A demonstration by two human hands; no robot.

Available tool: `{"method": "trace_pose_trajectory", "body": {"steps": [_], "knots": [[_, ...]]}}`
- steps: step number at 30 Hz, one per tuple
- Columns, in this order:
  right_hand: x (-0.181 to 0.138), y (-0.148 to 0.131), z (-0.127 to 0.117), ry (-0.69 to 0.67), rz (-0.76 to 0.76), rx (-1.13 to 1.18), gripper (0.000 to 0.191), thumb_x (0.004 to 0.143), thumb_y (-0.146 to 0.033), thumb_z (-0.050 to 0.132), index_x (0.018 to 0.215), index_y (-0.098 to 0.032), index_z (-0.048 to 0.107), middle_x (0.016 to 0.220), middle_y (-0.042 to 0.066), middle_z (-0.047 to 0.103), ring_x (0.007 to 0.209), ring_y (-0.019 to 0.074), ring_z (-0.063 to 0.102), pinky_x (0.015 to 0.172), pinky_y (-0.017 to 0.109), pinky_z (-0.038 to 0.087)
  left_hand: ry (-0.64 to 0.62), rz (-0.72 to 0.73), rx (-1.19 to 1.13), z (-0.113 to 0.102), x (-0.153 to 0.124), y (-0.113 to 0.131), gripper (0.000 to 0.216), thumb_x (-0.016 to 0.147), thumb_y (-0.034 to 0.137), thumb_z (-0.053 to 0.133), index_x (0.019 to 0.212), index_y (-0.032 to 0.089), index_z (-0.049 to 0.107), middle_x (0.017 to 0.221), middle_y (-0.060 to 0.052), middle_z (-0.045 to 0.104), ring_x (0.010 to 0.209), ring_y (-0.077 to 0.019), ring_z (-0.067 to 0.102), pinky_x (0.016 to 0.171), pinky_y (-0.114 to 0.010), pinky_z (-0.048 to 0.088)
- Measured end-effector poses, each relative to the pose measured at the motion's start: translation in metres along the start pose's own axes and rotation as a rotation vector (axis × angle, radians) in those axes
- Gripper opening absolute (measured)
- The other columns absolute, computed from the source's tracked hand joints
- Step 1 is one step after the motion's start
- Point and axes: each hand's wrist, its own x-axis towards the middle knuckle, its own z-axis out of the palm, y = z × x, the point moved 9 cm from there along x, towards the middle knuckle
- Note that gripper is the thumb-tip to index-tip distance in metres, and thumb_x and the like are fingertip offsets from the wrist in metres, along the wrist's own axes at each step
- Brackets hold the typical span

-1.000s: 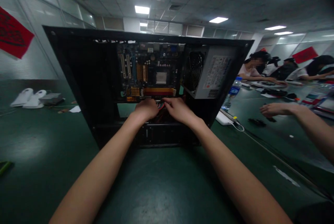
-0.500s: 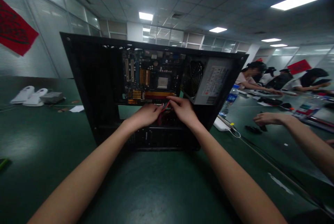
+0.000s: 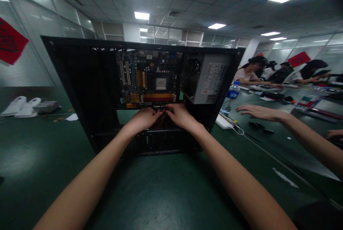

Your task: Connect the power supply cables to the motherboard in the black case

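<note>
An open black computer case (image 3: 77, 80) stands upright on the green table, its inside facing me. In it are a motherboard (image 3: 150, 76) and, at upper right, a grey power supply (image 3: 211, 83) with a round fan grille. Just below the motherboard, a bundle of thin red and dark cables (image 3: 160, 122) is pinched between my fingers. My left hand (image 3: 144, 119) is closed on it from the left. From the right, my right hand (image 3: 180, 115) grips the same cables, its fingertips close to the left ones. Their ends are too dark to make out.
At right, a co-worker's outstretched hand (image 3: 264, 113) hovers over small dark objects (image 3: 257, 125). Beside the case stand a water bottle (image 3: 232, 96) and a white box-like device (image 3: 223, 121) with a cable. White slippers (image 3: 26, 108) and a grey box (image 3: 46, 106) lie at left.
Both my hands have dipped slightly with the cables, fingertips still together. The case appears shifted left as my view moved. The co-worker's hand has let go of a dark object and spread.
</note>
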Motion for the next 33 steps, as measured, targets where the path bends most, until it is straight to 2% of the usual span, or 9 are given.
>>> {"method": "trace_pose_trajectory", "body": {"steps": [5, 14, 18, 22, 29, 33], "knots": [[-0.003, -0.005, 0.009, -0.097, -0.05, -0.033, 0.033, 0.101, -0.017, 0.057, 0.131, -0.01, 0.07, 0.13, 0.017, 0.072, 0.127, 0.0255, 0.065, 0.108, 0.032, 0.046, 0.055, -0.025, 0.12, -0.004, -0.001, 0.0, 0.057, 0.102, 0.056, 0.041, 0.1, 0.013, 0.078, 0.092, -0.017, 0.078, 0.085, -0.0287, 0.072, 0.073, -0.034, 0.048], [0.0, -0.002, 0.012, -0.079, -0.068, -0.041, 0.03, 0.103, -0.018, 0.056, 0.128, -0.012, 0.07, 0.127, 0.017, 0.071, 0.124, 0.0248, 0.064, 0.105, 0.033, 0.045, 0.14, -0.046, 0.37, -0.013, -0.015, 0.015, 0.059, 0.107, 0.051, 0.034, 0.111, 0.011, 0.077, 0.103, -0.022, 0.077, 0.099, -0.0368, 0.073, 0.081, -0.041, 0.054], [-0.001, -0.005, 0.013, -0.097, -0.082, -0.046, 0.03, 0.103, -0.019, 0.055, 0.127, -0.008, 0.069, 0.126, 0.018, 0.071, 0.122, 0.0245, 0.064, 0.103, 0.032, 0.045, 0.167, -0.064, 0.405, -0.017, -0.017, 0.018, 0.057, 0.106, 0.05, 0.038, 0.112, 0.009, 0.077, 0.106, -0.024, 0.076, 0.102, -0.0387, 0.073, 0.083, -0.043, 0.055], [-0.001, -0.005, 0.014, -0.108, -0.063, -0.066, 0.031, 0.103, -0.021, 0.057, 0.128, -0.008, 0.068, 0.126, 0.019, 0.07, 0.122, 0.025, 0.064, 0.104, 0.032, 0.045, 0.163, -0.074, 0.417, -0.019, -0.019, 0.02, 0.055, 0.106, 0.049, 0.039, 0.115, 0.01, 0.077, 0.106, -0.022, 0.077, 0.103, -0.0364, 0.073, 0.084, -0.04, 0.055], [-0.001, -0.004, 0.017, -0.111, -0.068, -0.08, 0.039, 0.104, -0.021, 0.054, 0.139, -0.005, 0.062, 0.132, 0.02, 0.067, 0.127, 0.0253, 0.061, 0.109, 0.033, 0.043, 0.187, -0.056, 0.425, -0.02, -0.018, 0.019, 0.054, 0.106, 0.049, 0.04, 0.113, 0.01, 0.077, 0.103, -0.023, 0.076, 0.102, -0.0384, 0.073, 0.084, -0.042, 0.055], [-0.001, -0.003, 0.02, -0.134, -0.057, -0.086, 0.041, 0.104, -0.021, 0.054, 0.142, -0.005, 0.06, 0.137, 0.02, 0.064, 0.13, 0.0255, 0.059, 0.11, 0.033, 0.043, 0.161, -0.07, 0.427, -0.017, -0.015, 0.017, 0.053, 0.106, 0.048, 0.043, 0.117, 0.008, 0.076, 0.104, -0.024, 0.076, 0.103, -0.0395, 0.073, 0.084, -0.044, 0.056]]}}
